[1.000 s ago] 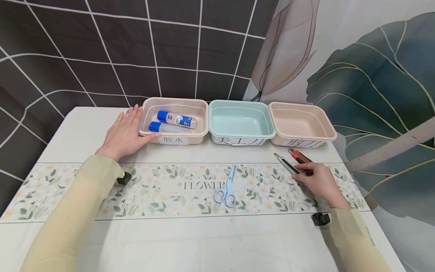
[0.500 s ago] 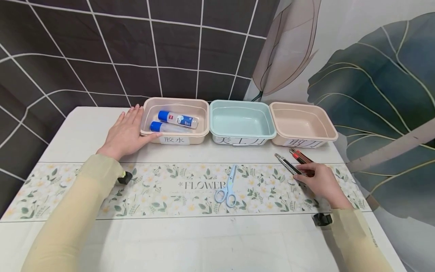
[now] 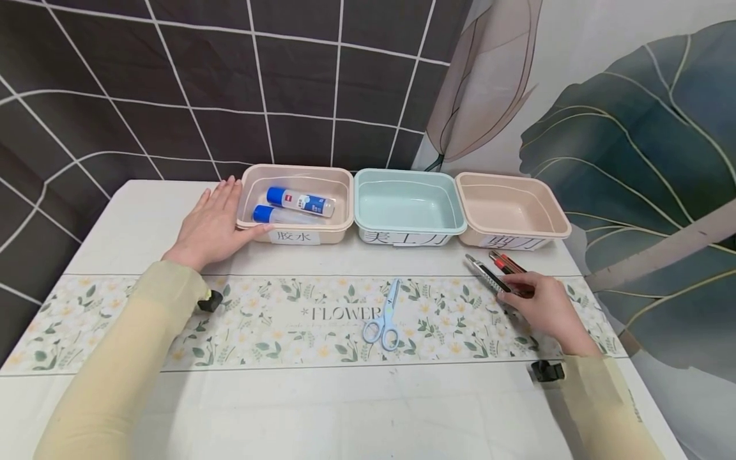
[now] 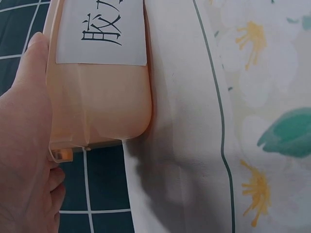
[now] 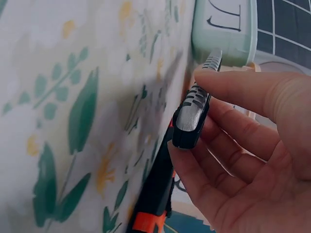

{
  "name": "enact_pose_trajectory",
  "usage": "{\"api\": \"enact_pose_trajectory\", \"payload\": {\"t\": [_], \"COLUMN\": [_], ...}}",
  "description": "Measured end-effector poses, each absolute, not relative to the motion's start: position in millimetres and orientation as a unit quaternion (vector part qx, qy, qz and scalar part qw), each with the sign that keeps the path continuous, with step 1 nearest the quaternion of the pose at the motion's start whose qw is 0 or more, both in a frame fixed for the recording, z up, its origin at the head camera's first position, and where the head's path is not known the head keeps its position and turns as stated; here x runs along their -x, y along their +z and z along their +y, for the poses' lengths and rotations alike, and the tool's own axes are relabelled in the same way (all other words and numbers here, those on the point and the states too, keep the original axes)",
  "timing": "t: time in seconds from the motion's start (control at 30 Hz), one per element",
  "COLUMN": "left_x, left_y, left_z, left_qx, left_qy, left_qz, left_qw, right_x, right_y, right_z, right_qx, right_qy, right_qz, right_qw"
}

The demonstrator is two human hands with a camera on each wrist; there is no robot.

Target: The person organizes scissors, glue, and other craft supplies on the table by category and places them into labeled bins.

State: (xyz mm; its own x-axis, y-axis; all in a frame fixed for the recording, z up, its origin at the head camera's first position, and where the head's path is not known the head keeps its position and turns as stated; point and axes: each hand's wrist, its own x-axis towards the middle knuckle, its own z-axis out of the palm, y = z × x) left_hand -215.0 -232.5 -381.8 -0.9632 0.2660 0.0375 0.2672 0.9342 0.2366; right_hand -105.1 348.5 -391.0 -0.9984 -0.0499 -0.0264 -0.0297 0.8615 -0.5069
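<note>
With thumb and fingers, my right hand (image 3: 543, 306) pinches a silver-and-black utility knife (image 5: 194, 104), its front end angled up from the table. A second utility knife, red and black (image 3: 507, 263), lies just beyond it, partly hidden by the hand. At the left, the straight fingers of my left hand (image 3: 209, 223) rest along the end of a pink bin (image 3: 295, 171), thumb on its front rim. Inside that bin lie two blue-capped glue bottles (image 3: 300, 202). Blue scissors (image 3: 384, 317) lie on the flowered cloth strip, handles toward me.
A light blue bin (image 3: 408, 220) stands in the middle of the row, and another pink bin (image 3: 512, 223) on the right. Each bin carries a paper label on its front. A dark tiled-pattern cloth (image 3: 296, 76) hangs behind the table (image 3: 345, 409).
The silver-and-black knife's front end has risen slightly, along with my right hand. My left hand stays at the pink bin.
</note>
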Motion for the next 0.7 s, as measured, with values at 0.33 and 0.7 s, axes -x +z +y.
{"api": "enact_pose_trajectory", "payload": {"t": [0.33,0.7], "left_x": [214.8,215.0], "left_y": [-381.8,-381.7], "left_z": [-232.5,-231.9], "left_qx": [0.137,0.131], "left_qy": [-0.121,-0.122], "left_qz": [-0.983,-0.984], "left_qw": [0.003,0.0], "right_x": [105.2,107.6], "right_y": [-384.9,-375.5], "right_z": [343.0,329.5], "right_qx": [0.04,0.066], "right_qy": [-0.27,-0.277], "right_qz": [0.962,0.959], "right_qw": [-0.004,-0.018]}}
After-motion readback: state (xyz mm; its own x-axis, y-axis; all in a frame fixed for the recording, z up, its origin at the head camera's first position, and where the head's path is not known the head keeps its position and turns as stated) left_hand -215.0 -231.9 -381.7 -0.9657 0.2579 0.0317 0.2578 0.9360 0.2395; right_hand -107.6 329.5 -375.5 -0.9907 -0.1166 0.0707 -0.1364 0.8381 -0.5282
